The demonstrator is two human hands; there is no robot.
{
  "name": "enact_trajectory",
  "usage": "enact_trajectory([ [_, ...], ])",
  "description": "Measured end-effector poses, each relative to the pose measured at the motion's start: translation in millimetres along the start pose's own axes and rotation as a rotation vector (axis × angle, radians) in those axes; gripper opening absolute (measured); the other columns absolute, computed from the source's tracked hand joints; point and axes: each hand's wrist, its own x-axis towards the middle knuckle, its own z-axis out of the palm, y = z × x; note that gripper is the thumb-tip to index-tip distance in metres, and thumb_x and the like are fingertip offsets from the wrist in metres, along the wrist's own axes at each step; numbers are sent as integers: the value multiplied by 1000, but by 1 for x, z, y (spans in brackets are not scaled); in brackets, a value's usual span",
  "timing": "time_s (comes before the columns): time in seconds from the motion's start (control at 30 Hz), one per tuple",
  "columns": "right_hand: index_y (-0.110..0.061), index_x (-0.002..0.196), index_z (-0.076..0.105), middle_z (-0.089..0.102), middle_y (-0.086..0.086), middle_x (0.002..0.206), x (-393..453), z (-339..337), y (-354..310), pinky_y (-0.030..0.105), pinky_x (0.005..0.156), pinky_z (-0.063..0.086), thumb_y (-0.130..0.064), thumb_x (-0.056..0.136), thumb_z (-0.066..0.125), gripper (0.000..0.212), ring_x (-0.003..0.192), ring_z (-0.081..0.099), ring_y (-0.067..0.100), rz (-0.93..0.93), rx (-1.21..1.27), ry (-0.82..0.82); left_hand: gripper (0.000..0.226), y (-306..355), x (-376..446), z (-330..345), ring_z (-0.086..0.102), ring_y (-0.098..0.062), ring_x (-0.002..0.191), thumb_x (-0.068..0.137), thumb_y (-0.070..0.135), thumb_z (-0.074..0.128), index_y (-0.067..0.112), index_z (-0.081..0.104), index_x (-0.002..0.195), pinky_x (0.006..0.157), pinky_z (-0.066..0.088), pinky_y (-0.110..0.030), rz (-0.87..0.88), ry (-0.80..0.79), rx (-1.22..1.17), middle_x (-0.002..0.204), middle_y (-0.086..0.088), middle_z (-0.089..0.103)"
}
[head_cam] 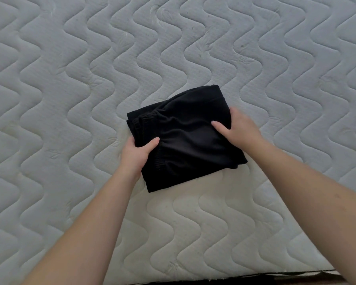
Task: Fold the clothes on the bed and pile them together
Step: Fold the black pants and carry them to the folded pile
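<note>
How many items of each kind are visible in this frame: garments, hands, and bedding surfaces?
Folded black garment: 1, gripped at both sides
Hands: 2, left hand and right hand
Quilted mattress: 1
Total: 4

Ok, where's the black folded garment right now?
In the head view the black folded garment lies just below centre on the quilted mattress, gripped at its left edge by the left hand and at its right edge by the right hand.
</note>
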Motion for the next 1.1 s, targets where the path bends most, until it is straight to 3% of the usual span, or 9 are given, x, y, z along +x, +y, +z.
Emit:
enact_trajectory([
  [0.07, -30, 116, 40, 49, -17, 96, -7, 3, 4, 31, 73, 38, -63, 84, 53, 48, 87, 49, 12, -72, 56, -37, 48, -7, -8, 1, 60, 12, 96, 79, 39, 79, 36, 52, 118, 84, 48, -16, 115, 16, 112, 108, 25, 63],
  [0.13, -28, 131, 37, 48, -18, 106, -12, 6, 5, 28, 79, 38, -51, 88, 58, 53, 93, 48, 8, -106, 164, -37, 44, -11, -17, 3, 56, 23, 90, 83, 42, 74, 41, 47, 118, 77, 43, -4, 205, 32, 166, 103, 34, 60],
  [0.2, -28, 136, 40, 51, -21, 110, -17, 9, 4, 23, 84, 38, -40, 91, 61, 51, 100, 52, 5, -99, 301, 14, 39, -12, -25, 3, 55, 24, 91, 86, 40, 71, 42, 46, 116, 74, 41, 1, 265, 37, 170, 100, 39, 59],
  [0.33, -33, 131, 49, 58, -33, 108, -43, -4, -1, 0, 84, 36, -34, 91, 62, 43, 101, 54, -12, -76, 484, 118, 37, -3, -44, -3, 63, 1, 107, 85, 35, 73, 37, 55, 118, 94, 49, -26, 262, -16, -24, 113, 21, 67],
  [0.53, -53, 123, 48, 59, -36, 114, -140, -83, -17, -1, 82, 38, -30, 91, 64, 42, 105, 56, -13, -108, 597, 200, 47, 47, -132, -20, 68, -13, 107, 74, 42, 81, 42, 61, 116, 88, 55, -34, 273, -151, -97, 115, 7, 71],
  [0.7, -51, 128, 45, 59, -31, 118, -219, -144, -13, 3, 87, 40, -29, 93, 62, 45, 109, 56, -8, -134, 586, 215, 46, 74, -225, -8, 71, -17, 100, 74, 49, 78, 38, 62, 116, 86, 57, -39, 272, -121, -84, 109, 4, 73],
  [0.77, -54, 127, 44, 59, -33, 117, -250, -170, -14, 0, 85, 38, -28, 93, 62, 46, 108, 56, -11, -168, 557, 241, 48, 81, -263, 1, 72, -14, 97, 71, 54, 78, 41, 62, 114, 81, 58, -35, 269, -76, -83, 107, 7, 73],
  [0.9, -39, 132, 46, 61, -26, 116, -307, -215, -3, 3, 83, 40, -30, 93, 61, 43, 107, 56, -9, -150, 545, 246, 45, 93, -330, 24, 71, -5, 91, 68, 59, 79, 55, 57, 107, 68, 58, -21, 296, -69, -16, 103, 19, 70],
  [1.1, -33, 136, 46, 57, -30, 119, -379, -269, 1, -3, 81, 37, -31, 92, 61, 47, 104, 52, -19, -122, 505, 351, 50, 124, -403, 50, 65, 6, 96, 75, 50, 76, 61, 47, 114, 75, 55, -13, 441, -218, 187, 108, 32, 63],
])
